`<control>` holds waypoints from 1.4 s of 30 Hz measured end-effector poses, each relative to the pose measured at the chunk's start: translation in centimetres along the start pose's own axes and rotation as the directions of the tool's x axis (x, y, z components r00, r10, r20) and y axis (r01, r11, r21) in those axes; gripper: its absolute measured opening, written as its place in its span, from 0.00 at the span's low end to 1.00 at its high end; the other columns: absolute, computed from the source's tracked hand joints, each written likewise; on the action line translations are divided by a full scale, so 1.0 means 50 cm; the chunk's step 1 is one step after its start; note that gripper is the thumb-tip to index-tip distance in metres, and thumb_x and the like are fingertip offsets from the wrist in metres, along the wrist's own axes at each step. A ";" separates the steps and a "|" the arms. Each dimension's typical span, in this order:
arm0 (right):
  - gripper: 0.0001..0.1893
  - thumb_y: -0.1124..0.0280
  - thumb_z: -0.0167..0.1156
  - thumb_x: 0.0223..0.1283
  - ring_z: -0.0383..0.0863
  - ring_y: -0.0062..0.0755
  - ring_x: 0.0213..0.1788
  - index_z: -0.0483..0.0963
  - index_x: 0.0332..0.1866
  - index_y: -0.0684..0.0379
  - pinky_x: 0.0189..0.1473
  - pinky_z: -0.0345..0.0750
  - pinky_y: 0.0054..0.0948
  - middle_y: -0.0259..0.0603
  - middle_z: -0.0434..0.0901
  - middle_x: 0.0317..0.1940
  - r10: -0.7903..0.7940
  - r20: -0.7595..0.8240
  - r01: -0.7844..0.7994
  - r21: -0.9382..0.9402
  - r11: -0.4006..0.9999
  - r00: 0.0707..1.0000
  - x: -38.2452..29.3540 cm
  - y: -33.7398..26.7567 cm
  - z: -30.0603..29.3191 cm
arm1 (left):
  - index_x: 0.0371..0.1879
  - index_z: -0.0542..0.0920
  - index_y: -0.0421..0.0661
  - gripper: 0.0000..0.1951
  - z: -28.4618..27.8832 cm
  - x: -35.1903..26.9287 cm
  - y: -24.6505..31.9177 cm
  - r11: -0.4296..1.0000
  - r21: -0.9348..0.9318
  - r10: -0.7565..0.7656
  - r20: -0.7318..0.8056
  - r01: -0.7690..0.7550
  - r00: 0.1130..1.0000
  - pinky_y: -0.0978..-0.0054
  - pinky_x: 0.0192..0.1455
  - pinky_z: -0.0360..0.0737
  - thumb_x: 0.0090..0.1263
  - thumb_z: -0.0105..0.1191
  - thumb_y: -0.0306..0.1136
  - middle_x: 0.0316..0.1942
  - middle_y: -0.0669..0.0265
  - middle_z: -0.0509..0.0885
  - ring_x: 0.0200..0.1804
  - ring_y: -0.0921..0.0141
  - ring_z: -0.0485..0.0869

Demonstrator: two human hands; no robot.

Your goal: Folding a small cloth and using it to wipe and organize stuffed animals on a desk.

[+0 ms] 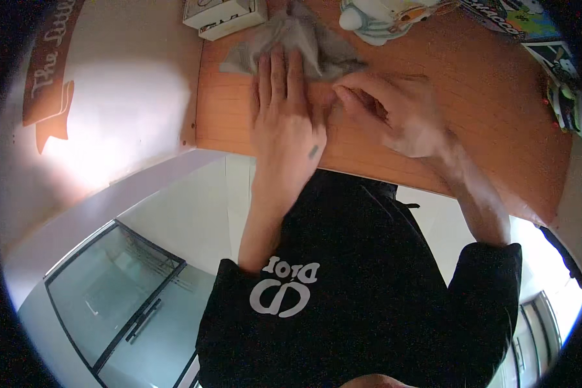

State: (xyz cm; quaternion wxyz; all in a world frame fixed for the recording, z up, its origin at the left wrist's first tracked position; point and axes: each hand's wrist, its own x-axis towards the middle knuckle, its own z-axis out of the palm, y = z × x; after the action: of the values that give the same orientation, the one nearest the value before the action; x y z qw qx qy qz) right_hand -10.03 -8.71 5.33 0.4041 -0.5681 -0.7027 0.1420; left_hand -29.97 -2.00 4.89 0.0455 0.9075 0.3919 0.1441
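Observation:
A rumpled grey cloth (296, 43) lies on the wooden tabletop (490, 131) towards the top of the view. My left hand (288, 111) rests flat, palm down, with its fingertips on the cloth's near edge. To the right, my right hand (393, 109) is bent, thumb and fingertips brought together close to the cloth's lower right edge and beside my left thumb. It is slightly blurred, and whether something thin is pinched between its fingertips cannot be told.
White boxes (233, 19) stand at the back left, by a pale side panel (126, 87). A white and pale green object (378, 22) sits at the back. Colourful printed items (557, 68) line the right rear edge. A glass door (121, 300) is at lower left.

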 end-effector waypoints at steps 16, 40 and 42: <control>0.11 0.75 0.73 0.66 0.75 0.23 0.18 0.87 0.52 0.53 0.21 0.68 0.24 0.30 0.85 0.25 -0.083 -0.004 0.082 -0.077 0.994 0.997 -0.002 0.016 0.018 | 0.80 0.67 0.30 0.35 -0.077 -0.081 0.039 0.995 -0.093 -0.031 0.178 0.048 0.984 0.39 0.86 0.57 0.85 0.54 0.46 0.84 0.42 0.67 0.86 0.39 0.60; 0.13 0.75 0.72 0.68 0.76 0.22 0.20 0.87 0.56 0.57 0.23 0.70 0.23 0.31 0.86 0.26 -0.082 -0.029 0.080 -0.047 0.996 0.996 -0.017 0.014 -0.011 | 0.83 0.62 0.30 0.37 -0.033 -0.140 0.027 0.991 -0.131 0.018 0.213 0.010 0.977 0.45 0.87 0.59 0.83 0.53 0.42 0.87 0.44 0.62 0.86 0.42 0.61; 0.13 0.75 0.73 0.68 0.76 0.21 0.20 0.87 0.56 0.58 0.23 0.71 0.23 0.31 0.86 0.27 -0.107 -0.038 0.105 -0.037 0.994 0.994 -0.011 0.009 -0.010 | 0.83 0.62 0.30 0.37 -0.018 -0.092 0.019 0.989 -0.148 0.038 0.154 -0.015 0.987 0.45 0.86 0.59 0.83 0.54 0.41 0.87 0.43 0.62 0.86 0.42 0.61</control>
State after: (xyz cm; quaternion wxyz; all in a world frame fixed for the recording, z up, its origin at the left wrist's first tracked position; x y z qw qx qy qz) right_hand -9.37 -9.22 5.12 0.4151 -0.5398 -0.7260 0.0964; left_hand -32.56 -6.02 4.92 0.1407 0.9153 0.3635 0.1015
